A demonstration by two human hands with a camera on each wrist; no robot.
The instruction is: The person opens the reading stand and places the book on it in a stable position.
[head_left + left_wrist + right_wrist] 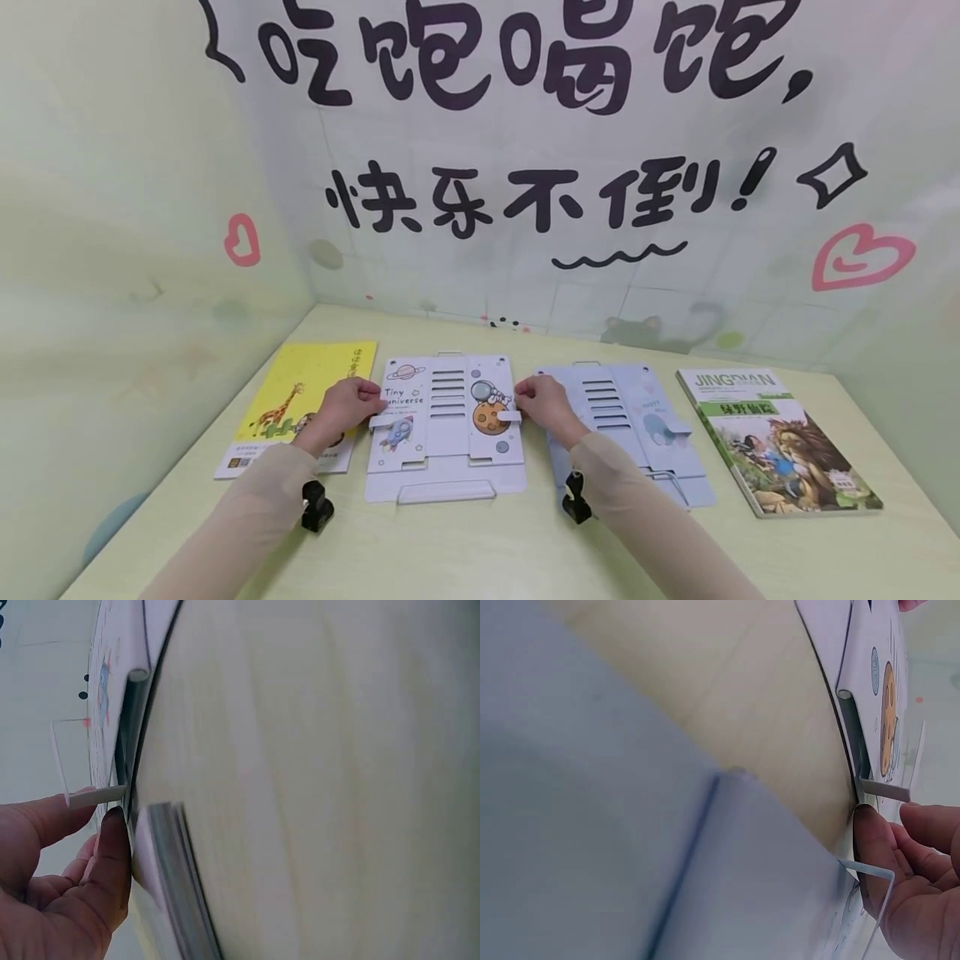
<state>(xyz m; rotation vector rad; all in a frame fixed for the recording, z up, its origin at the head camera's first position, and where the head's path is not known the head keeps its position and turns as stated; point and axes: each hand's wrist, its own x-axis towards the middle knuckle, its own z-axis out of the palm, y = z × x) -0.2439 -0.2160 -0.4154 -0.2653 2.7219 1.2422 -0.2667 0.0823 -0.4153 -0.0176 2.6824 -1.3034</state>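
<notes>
A white folding book stand (448, 433) printed with planets, a rocket and an astronaut lies flat on the table. My left hand (348, 412) pinches its left edge, just above the small page clip (97, 796). On the opposite side, my right hand (546, 400) pinches the stand's right edge close to the other page clip (885, 789). Under my right forearm lies a second, pale blue book stand (611, 442), partly covered by the wrist and sleeve. The slots in the white stand's middle panel face up.
A yellow book with a giraffe (288, 383) lies at the left, partly beneath my left forearm. A green-and-white book with a lion (787, 450) lies at the right. Behind the table (450, 558) hangs a printed backdrop (487, 275).
</notes>
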